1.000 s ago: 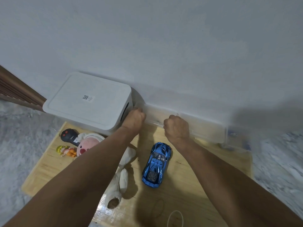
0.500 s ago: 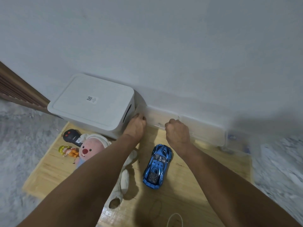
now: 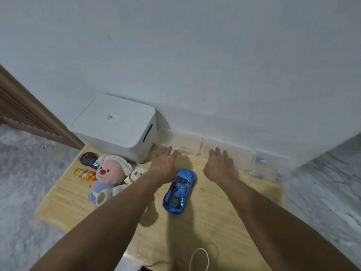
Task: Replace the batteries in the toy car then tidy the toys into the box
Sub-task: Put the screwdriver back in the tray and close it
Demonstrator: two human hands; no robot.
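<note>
Your two hands are hovering apart over the far half of the wooden board, both with fingers spread and straight, holding nothing. Your left hand is reaching toward the clear plastic organiser against the wall at twelve o'clock, its fingertips just short of the organiser's front edge; whether they are touching it I cannot tell. Your right hand is floating near the next clear section at one o'clock. The toy car is lying between your forearms, just below and between both hands, at roughly six o'clock from your fingertips. Its long axis is running from seven o'clock toward one o'clock. Your left hand is sitting slightly nearer, its wrist almost beside the car's far end, so I judge that a short pull-back of that hand would be landing on it first. The car is showing glossy metallic blue with dark windows, resting wheels-down, so the battery cover is presumably facing the board and needing a flip. The white lidded box is standing closed at ten o'clock, and the pink plush toy is lying at eight o'clock beside it.
</note>
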